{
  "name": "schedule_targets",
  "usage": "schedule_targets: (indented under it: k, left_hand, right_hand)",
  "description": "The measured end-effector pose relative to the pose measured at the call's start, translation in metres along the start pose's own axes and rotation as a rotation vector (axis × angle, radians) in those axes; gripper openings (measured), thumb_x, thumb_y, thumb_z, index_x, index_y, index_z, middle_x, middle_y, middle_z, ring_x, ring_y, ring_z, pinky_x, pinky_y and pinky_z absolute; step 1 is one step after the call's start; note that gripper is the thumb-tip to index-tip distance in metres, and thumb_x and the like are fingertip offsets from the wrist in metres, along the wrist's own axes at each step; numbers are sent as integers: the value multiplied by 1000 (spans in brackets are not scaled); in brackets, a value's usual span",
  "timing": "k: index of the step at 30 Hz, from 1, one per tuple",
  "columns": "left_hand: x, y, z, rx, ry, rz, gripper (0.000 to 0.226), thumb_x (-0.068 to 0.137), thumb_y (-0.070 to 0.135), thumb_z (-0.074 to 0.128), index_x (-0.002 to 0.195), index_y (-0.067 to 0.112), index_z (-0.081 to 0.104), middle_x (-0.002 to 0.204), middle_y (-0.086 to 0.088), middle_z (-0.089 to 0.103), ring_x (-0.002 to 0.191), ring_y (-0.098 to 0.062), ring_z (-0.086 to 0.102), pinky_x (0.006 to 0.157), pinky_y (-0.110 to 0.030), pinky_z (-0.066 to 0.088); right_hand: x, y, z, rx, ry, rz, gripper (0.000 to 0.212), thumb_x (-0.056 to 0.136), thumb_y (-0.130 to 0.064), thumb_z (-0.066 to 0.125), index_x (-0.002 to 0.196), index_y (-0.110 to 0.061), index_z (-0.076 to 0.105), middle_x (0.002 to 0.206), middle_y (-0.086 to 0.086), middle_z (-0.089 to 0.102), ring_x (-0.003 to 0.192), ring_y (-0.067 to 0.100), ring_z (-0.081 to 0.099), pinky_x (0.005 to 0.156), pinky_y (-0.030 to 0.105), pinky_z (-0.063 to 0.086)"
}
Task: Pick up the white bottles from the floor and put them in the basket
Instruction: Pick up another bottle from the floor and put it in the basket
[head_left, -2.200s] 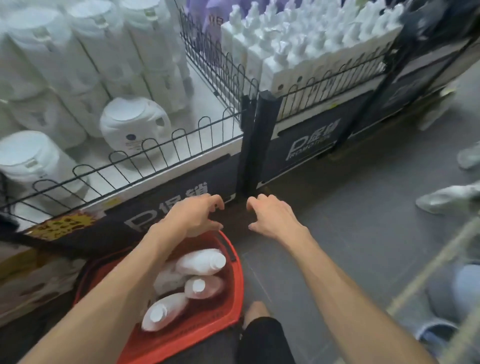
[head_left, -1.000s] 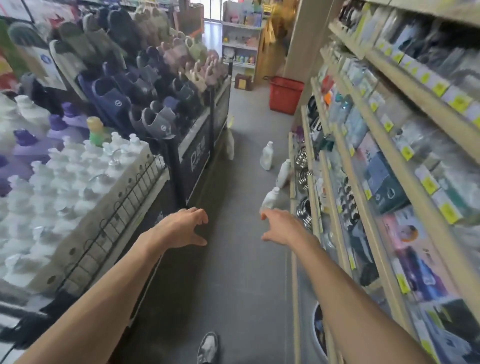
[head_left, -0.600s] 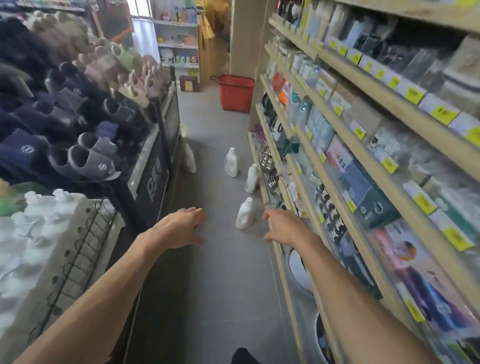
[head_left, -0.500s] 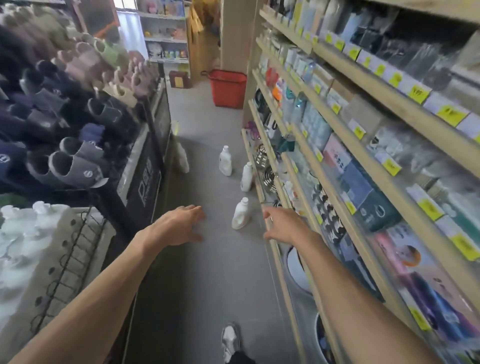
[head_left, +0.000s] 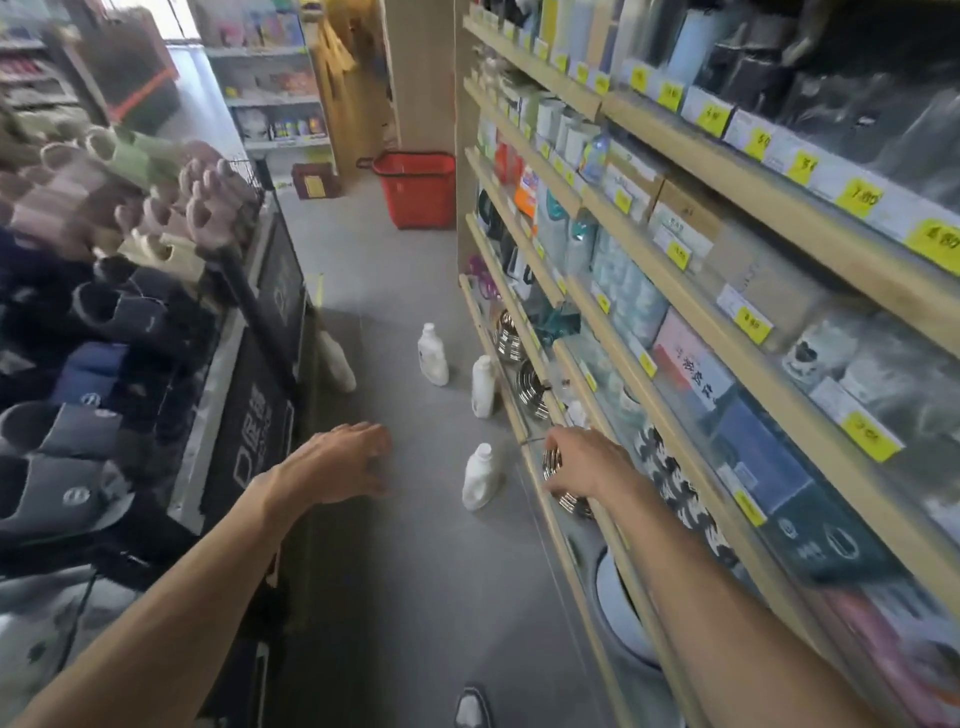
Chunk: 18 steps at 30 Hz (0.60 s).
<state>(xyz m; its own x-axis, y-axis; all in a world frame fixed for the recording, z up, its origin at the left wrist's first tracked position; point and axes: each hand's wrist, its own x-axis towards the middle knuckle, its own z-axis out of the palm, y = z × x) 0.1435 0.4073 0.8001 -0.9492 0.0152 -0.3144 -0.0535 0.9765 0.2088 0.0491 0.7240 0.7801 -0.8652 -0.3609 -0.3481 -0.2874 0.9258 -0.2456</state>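
Fingers (head_left: 376, 447) of your left hand (head_left: 337, 462) hang loosely curled, palm down, holding nothing. Your right hand (head_left: 582, 465) is equally loose and empty, in front of the low shelf (head_left: 537, 512) edge. Just beyond, the nearest white bottle (head_left: 480, 478) stands on the floor (head_left: 405, 597). Farther along stand a second bottle (head_left: 483, 387), a third bottle (head_left: 432, 356) and a fourth bottle (head_left: 337, 364) beside the slipper display (head_left: 130, 322). Far off, the red basket (head_left: 415, 189) sits by the shelving end

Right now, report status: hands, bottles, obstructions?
Left hand, right hand open, empty. Nearest white bottle upright on floor, untouched. No obstacle seen before it.
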Motion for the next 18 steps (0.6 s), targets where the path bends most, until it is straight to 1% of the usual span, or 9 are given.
schedule_targets:
  k: [4, 7, 10, 14, 17, 18]
  left_hand:
    - [44, -9, -14, -9, -9, 2, 55, 80, 46, 80, 127, 29, 55, 126, 9, 60, 116, -18, 57, 97, -39, 48]
    - [75, -14, -23, -7, -28, 9, 58, 81, 46, 79, 131, 29, 53, 128, 9, 59, 118, -17, 56, 99, -37, 47]
    - [106, -19, -31, 0, -35, 23, 59, 83, 47, 79, 132, 29, 52, 130, 10, 58, 119, -16, 55, 99, -35, 47]
    - [149, -32, -42, -2, -40, 22, 58, 83, 47, 78, 132, 29, 52, 131, 9, 58, 120, -17, 54, 99, -35, 46]
    - [180, -48, -52, -10, -15, 31, 60, 81, 50, 78, 130, 30, 51, 131, 9, 59, 119, -17, 53, 96, -35, 46]
    - [192, -55, -55, -18, -3, 33, 60, 81, 50, 78, 131, 30, 51, 131, 9, 59, 120, -17, 53, 96, -35, 46]
  right_hand:
    - [42, 5, -14, -7, -5, 5, 47, 86, -31, 80, 126, -24, 56, 132, 0, 63, 117, 27, 60, 88, 38, 48]
    - [72, 7, -27, 0, 3, -8, 49, 86, -29, 80, 128, -21, 55, 132, 0, 63, 119, 27, 59, 80, 34, 40]
    - [101, 7, -38, -2, -2, -16, 50, 87, -29, 80, 129, -21, 54, 133, -1, 62, 118, 24, 59, 80, 34, 39]
    - [143, 1, -46, -1, -17, -7, 51, 86, -28, 81, 129, -23, 54, 132, 1, 61, 113, 23, 60, 87, 39, 48]
    - [174, -6, -57, -16, -37, -5, 51, 88, -27, 79, 132, -22, 53, 132, 2, 60, 115, 25, 59, 83, 37, 43]
    - [186, -8, -61, -13, -31, -4, 52, 88, -27, 79, 133, -22, 53, 132, 2, 61, 114, 24, 60, 83, 37, 44]
